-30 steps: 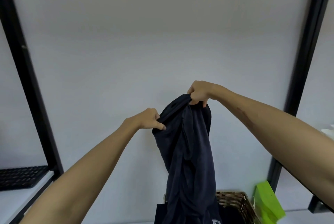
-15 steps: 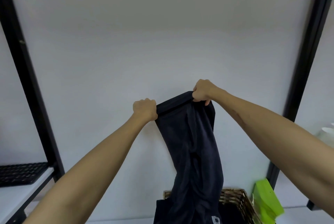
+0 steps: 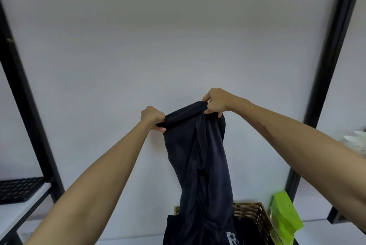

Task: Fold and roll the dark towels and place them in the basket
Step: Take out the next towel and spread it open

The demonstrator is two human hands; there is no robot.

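A soft, dark navy towel [image 3: 200, 157] is held aloft by its bunched top edge, gripped in the curled left hand [image 3: 153, 117] and right hand [image 3: 215, 100], draping into the woven wicker basket [image 3: 255, 213].

You face a plain pale grey wall [image 3: 158, 47], framed by slanting black metal shelf posts [image 3: 25, 106] either side

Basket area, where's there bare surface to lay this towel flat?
Bare white surface shows right of the green packet, and some left of the basket. The basket is crowded with dark cloth, the held towel hanging into it.
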